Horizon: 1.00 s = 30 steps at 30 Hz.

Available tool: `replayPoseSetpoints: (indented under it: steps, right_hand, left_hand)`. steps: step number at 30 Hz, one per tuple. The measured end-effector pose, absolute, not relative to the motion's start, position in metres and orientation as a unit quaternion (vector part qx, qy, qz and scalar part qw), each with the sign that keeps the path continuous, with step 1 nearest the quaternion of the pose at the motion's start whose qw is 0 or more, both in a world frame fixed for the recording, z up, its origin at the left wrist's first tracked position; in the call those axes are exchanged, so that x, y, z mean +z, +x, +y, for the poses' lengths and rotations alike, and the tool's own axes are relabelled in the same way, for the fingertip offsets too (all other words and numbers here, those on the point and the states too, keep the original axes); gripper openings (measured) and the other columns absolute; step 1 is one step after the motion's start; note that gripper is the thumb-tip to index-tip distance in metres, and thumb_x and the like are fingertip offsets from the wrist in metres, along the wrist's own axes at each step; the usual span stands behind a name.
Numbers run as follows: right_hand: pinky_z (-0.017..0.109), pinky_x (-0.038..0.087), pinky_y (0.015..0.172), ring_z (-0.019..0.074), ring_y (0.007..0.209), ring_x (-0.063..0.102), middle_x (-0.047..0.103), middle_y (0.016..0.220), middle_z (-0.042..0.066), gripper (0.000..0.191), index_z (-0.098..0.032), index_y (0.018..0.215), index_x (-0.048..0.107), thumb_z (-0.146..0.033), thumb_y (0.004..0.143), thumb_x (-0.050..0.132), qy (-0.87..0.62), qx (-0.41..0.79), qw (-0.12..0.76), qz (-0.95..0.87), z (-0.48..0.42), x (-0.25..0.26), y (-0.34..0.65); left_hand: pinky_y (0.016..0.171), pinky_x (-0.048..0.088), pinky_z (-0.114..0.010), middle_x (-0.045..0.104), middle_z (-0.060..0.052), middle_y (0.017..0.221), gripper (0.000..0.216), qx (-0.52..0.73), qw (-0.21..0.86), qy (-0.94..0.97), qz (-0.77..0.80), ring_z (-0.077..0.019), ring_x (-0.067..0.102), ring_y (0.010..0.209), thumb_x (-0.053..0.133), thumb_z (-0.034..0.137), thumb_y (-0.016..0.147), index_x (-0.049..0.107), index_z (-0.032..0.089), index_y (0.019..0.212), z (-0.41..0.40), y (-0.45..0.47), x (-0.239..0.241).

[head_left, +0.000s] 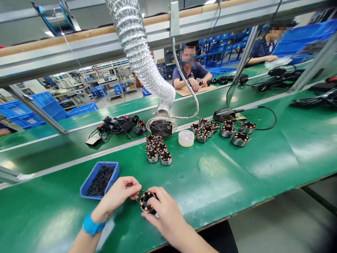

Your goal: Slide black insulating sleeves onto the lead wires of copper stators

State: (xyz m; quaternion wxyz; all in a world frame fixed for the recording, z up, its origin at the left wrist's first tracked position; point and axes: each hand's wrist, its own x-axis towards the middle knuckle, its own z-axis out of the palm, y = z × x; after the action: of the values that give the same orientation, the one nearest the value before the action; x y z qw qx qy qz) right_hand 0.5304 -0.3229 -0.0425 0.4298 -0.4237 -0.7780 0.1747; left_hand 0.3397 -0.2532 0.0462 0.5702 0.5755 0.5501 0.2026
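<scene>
A motor stator (143, 203), a metal ring with copper windings, is gripped by my right hand (164, 212), its thumb and fingers around the ring and one finger reaching into the opening. My left hand (122, 192), with a blue band on the wrist, has its thumb and fingertips pinched together at the stator's left side, around a thin lead wire (137, 201). Left of my hands sits a blue bin (84, 189) full of short black tubes (101, 181). Several more stators (165, 158) are grouped on the green bench beyond my hands.
A fume fan (160, 128) on a silver duct (147, 59) hangs at the bench's back edge. Beside it are a tape roll (186, 138), more stators (240, 139) and a soldering iron holder (223, 114). Black cables (118, 125) lie behind. Two people sit across the benches.
</scene>
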Motion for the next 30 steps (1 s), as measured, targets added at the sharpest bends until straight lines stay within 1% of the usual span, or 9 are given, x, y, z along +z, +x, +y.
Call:
replayPoseSetpoints:
  steps: [5,9,13,15,17,20,25,30]
  right_hand:
    - [0.037,0.058,0.08,0.0241,0.098,0.063,0.064,0.12,0.007,0.038,-0.022,0.103,0.061,-0.017,0.075,0.087,-0.421,0.171,0.431,-0.78,-0.323,-0.042,0.53]
    - [0.037,0.058,0.078,0.0233,0.097,0.064,0.064,0.118,0.006,0.04,-0.022,0.102,0.06,-0.016,0.074,0.089,-0.418,0.175,0.436,-0.778,-0.323,-0.041,0.53]
    - [0.036,0.058,0.078,0.0237,0.099,0.064,0.064,0.119,0.007,0.04,-0.022,0.101,0.06,-0.016,0.074,0.089,-0.421,0.174,0.43,-0.78,-0.323,-0.041,0.53]
    - [0.036,0.058,0.078,0.0238,0.099,0.064,0.064,0.119,0.007,0.041,-0.022,0.101,0.06,-0.017,0.073,0.089,-0.419,0.17,0.431,-0.781,-0.322,-0.041,0.531]
    - [0.036,0.058,0.079,0.0235,0.099,0.064,0.064,0.119,0.006,0.042,-0.022,0.101,0.06,-0.016,0.072,0.09,-0.416,0.17,0.437,-0.779,-0.322,-0.041,0.531]
    - [0.036,0.058,0.078,0.023,0.097,0.064,0.064,0.118,0.005,0.043,-0.022,0.1,0.059,-0.015,0.071,0.091,-0.413,0.175,0.446,-0.774,-0.322,-0.04,0.531]
    - [0.036,0.058,0.077,0.0234,0.096,0.064,0.065,0.118,0.006,0.042,-0.023,0.1,0.06,-0.016,0.072,0.09,-0.413,0.175,0.442,-0.777,-0.323,-0.041,0.53]
    - [0.036,0.058,0.078,0.0232,0.097,0.064,0.065,0.12,0.006,0.042,-0.023,0.102,0.062,-0.017,0.072,0.09,-0.414,0.172,0.438,-0.779,-0.323,-0.044,0.53]
  left_hand:
    - [0.067,0.047,-0.026,0.069,-0.004,0.071,0.046,0.17,0.601,0.565,0.539,-0.0133,0.058,0.063,0.085,0.053,0.069,0.069,0.011,0.08,-0.248,0.342,0.045]
    - [0.064,0.045,-0.025,0.067,-0.003,0.068,0.048,0.159,0.599,0.57,0.539,-0.0125,0.055,0.061,0.086,0.055,0.065,0.07,0.011,0.076,-0.245,0.348,0.047]
    - [0.061,0.042,-0.024,0.065,-0.002,0.066,0.05,0.142,0.59,0.59,0.533,-0.0115,0.053,0.06,0.081,0.06,0.071,0.072,0.011,0.079,-0.242,0.348,0.047]
    - [0.061,0.042,-0.024,0.065,-0.002,0.067,0.052,0.137,0.584,0.596,0.534,-0.0121,0.055,0.06,0.078,0.063,0.074,0.071,0.012,0.081,-0.241,0.345,0.047]
    - [0.06,0.042,-0.024,0.065,-0.002,0.066,0.053,0.132,0.579,0.596,0.54,-0.0131,0.057,0.059,0.077,0.065,0.074,0.069,0.013,0.079,-0.24,0.341,0.048]
    - [0.059,0.042,-0.024,0.063,-0.002,0.063,0.053,0.12,0.585,0.591,0.542,-0.0134,0.057,0.059,0.08,0.064,0.071,0.066,0.013,0.074,-0.239,0.337,0.048]
    - [0.066,0.044,-0.026,0.064,-0.002,0.068,0.049,0.115,0.607,0.591,0.518,-0.0129,0.055,0.062,0.081,0.06,0.072,0.068,0.013,0.075,-0.241,0.338,0.051]
    - [0.065,0.039,-0.024,0.064,-0.002,0.069,0.043,0.123,0.559,0.648,0.503,-0.0126,0.05,0.064,0.075,0.056,0.079,0.073,0.013,0.073,-0.245,0.347,0.06]
